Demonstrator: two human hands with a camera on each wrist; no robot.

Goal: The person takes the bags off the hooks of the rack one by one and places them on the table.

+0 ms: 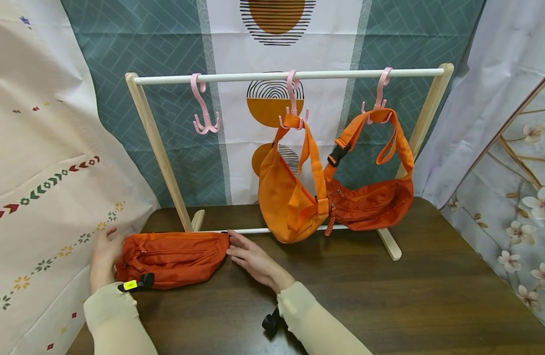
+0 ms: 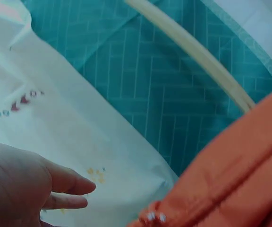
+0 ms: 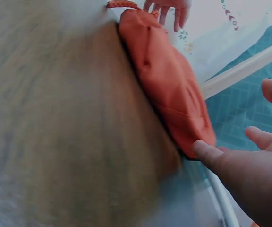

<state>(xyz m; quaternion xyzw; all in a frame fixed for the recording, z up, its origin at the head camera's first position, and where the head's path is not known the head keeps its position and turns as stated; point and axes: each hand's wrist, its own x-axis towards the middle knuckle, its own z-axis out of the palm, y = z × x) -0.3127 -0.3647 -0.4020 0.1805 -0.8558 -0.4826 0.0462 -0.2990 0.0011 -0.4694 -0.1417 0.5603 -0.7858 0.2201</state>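
The red-orange waist bag (image 1: 176, 259) lies on the table (image 1: 387, 305), at the head view's 8 o'clock. At its 9 o'clock the left hand (image 1: 107, 254) has a released grip, fingers loose; at its 3 o'clock the right hand (image 1: 254, 259) is likewise ungrasping, fingers at the bag's end. Light, even contact from both ends should suit, clear of the wooden leg (image 1: 163, 148) at 12 o'clock.

The tabletop (image 1: 365, 301) is dark brown wood with visible grain and a rounded far right corner. On its left part sits a rust-orange bag (image 1: 179, 261), its long side running across. Toward the far edge stands a rack (image 1: 159, 150), its pale left foot (image 1: 198, 219) just behind the bag, its right foot (image 1: 389, 245) well apart.
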